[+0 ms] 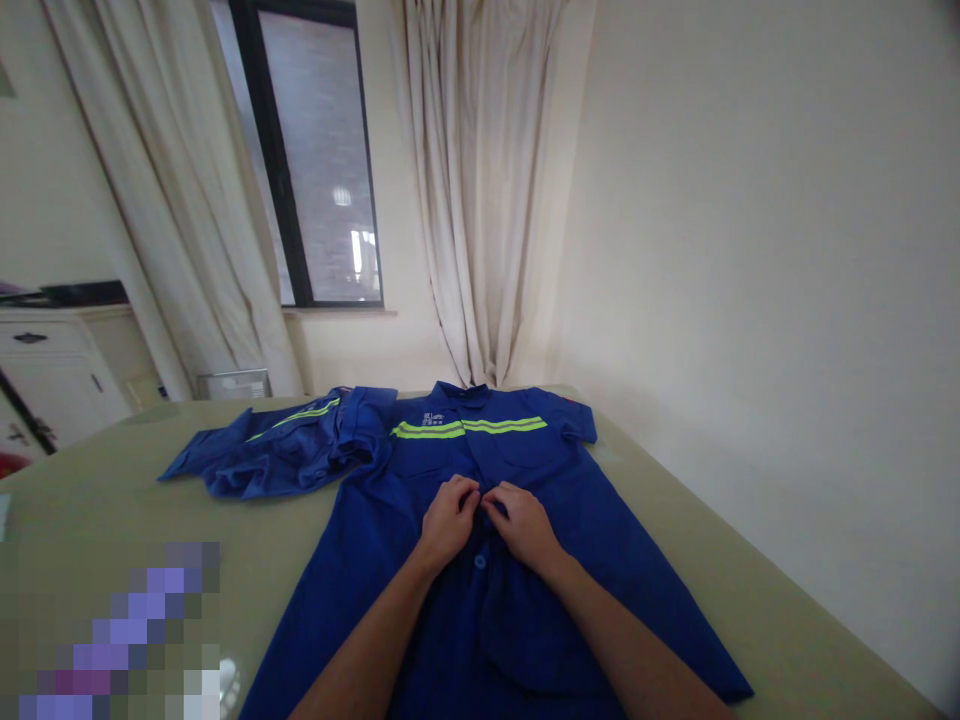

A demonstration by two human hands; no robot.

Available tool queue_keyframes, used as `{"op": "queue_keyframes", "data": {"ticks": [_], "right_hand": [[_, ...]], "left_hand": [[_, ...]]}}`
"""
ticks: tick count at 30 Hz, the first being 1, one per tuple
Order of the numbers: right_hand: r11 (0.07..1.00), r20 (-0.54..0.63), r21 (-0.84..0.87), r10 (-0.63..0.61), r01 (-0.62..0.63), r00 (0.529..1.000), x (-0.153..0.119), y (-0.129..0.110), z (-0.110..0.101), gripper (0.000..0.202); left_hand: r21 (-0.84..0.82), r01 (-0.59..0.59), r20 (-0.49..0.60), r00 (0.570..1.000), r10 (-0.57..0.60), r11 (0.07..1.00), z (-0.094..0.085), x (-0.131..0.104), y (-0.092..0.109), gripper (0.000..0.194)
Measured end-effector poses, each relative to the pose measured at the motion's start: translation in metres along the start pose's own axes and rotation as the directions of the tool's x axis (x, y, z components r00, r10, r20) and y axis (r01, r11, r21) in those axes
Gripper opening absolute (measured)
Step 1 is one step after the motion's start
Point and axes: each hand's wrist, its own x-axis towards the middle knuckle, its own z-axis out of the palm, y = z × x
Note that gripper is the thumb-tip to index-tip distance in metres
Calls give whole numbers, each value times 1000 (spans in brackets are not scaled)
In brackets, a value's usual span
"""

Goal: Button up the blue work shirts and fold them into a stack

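Spanning the lower view: greenish table. Blue shirt lies front up on it, collar at the far edge, body running toward the near edge, one short sleeve by the right edge. Second blue garment, crumpled, lies toward the far left corner, beside the shirt. Left hand and right hand nearly meet mid-front, fingertips pinching the shirt's front edge; cannot tell exact grip. One button shows just below.
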Motion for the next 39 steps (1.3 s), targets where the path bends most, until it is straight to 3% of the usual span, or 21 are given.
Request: {"op": "queue_keyframes", "data": {"ticks": [3, 7, 11, 14, 16, 18, 20, 24, 26, 29, 34, 39], "right_hand": [[994, -80, 45, 107, -104, 991, 2, 2, 1, 25], [977, -91, 34, 211, -209, 973, 2, 5, 1, 27], [980, -90, 162, 131, -116, 987, 2, 15, 1, 22], [973, -171, 228, 87, -46, 981, 1, 22, 3, 14], [973, -210, 232, 55, -5, 976, 0, 23, 4, 29], [978, -183, 209, 8, 31, 983, -1, 23, 3, 48], [988, -93, 154, -17, 31, 995, -3, 20, -1, 54], [992, 52, -32, 123, -121, 991, 0, 7, -14, 21], [976, 68, -125, 188, -179, 980, 4, -1, -17, 23], [976, 71, -153, 168, -155, 983, 8, -9, -12, 19], [990, 82, 10, 137, -139, 987, 7, -2, 2, 16], [972, 3, 154, 182, -180, 983, 3, 10, 4, 25]], "left_hand": [[-5, -51, 41, 998, 51, 999, -3, -2, -1, 36], [22, -27, 59, 998, 25, 999, -2, -6, -2, 31], [50, -18, 64, 998, 15, 999, -3, -9, 2, 39], [92, -21, 61, 998, 16, 996, -6, -12, 9, 45], [141, -21, 46, 999, 15, 990, -7, -15, 15, 39], [192, -44, 53, 998, 35, 980, -7, -20, 21, 33], [228, -86, 90, 994, 67, 970, -4, -27, 26, 34], [282, -148, 171, 980, 102, 948, -1, -52, 35, 44], [324, -189, 215, 969, 122, 927, -4, -66, 41, 47], [361, -222, 264, 956, 129, 906, -17, -78, 50, 44], [334, -4, 181, 982, -60, 943, -33, -46, 49, 27], [327, 190, 2, 979, -202, 926, -15, -10, 35, 38]]}}
